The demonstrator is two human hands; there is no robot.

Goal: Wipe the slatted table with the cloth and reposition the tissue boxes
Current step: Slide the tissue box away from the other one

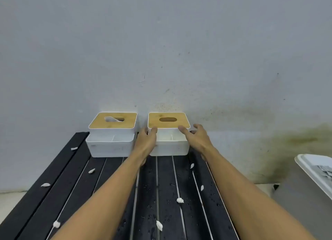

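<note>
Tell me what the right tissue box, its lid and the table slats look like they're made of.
Right tissue box: likely matte white plastic, smooth with rounded corners. Its lid: looks like bamboo or light wood, tan with faint grain. Table slats: dark, matte, possibly painted wood or composite; water droplets bead on them.

- Both bare arms reach straight out toward 12 o'clock, side by side and a little apart.
- The left hand (146,141) is flat, palm down, fingers pointing ahead, thumb tip poking out to the right.
- The right hand (195,136) is spread wide, fingers bent like a claw, not closed.
</note>
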